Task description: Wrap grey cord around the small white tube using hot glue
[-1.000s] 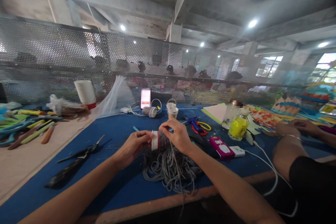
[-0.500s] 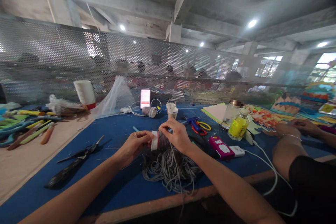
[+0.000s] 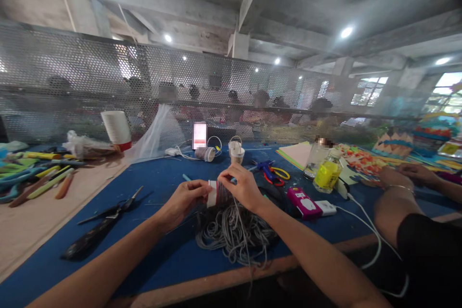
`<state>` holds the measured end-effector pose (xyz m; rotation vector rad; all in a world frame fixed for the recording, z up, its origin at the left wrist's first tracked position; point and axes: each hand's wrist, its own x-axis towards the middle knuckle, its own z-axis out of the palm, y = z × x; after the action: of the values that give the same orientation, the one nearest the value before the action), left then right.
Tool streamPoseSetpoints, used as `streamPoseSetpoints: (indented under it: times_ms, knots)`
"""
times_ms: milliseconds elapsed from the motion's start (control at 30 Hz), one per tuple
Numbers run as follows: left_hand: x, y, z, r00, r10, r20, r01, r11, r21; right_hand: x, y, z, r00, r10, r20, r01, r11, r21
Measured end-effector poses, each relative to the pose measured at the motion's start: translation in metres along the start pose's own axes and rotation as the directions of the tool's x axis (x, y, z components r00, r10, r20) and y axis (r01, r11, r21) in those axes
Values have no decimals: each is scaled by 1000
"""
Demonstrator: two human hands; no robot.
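Note:
A small white paper cup [image 3: 212,193], its side partly wrapped in grey cord, lies sideways between my hands. My left hand [image 3: 184,202] pinches its white rim end. The fingers of my right hand [image 3: 241,185] are pinched together at the cord-wrapped side, and a strand of cord hangs below them. Under the cup a loose heap of grey cord [image 3: 234,236] spreads on the blue table [image 3: 155,255], with some strands over the front edge. Behind my right hand stands another small pale cup [image 3: 237,153] with a handle.
Black-handled scissors [image 3: 103,226] lie at the left. Further back are a lit phone [image 3: 199,135], a wrapped cup [image 3: 205,153] and stacked paper cups [image 3: 117,127]. A glue gun [image 3: 266,171], purple case [image 3: 304,203] and yellow bottle [image 3: 328,173] are right, near another person's arm [image 3: 393,197].

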<state>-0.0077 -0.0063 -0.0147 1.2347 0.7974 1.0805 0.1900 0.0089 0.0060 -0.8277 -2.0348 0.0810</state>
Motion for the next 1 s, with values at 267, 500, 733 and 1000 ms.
streamPoseSetpoints:
  times_ms: [267, 500, 733, 1000]
  knots:
    - [-1, 0, -1, 1000, -8, 8, 7, 1000, 26, 0, 1, 0, 1000, 9, 10, -9, 1000, 1]
    - [-1, 0, -1, 1000, 6, 19, -7, 999, 47, 0, 1, 0, 1000, 3, 18, -3, 1000, -2]
    - [0, -2, -2, 1000, 15, 17, -16, 998, 59, 0, 2, 2, 1000, 7, 24, -8, 1000, 22]
    - [-1, 0, 0, 1000, 18, 22, -19, 997, 69, 0, 3, 2, 999, 19, 41, -20, 1000, 24]
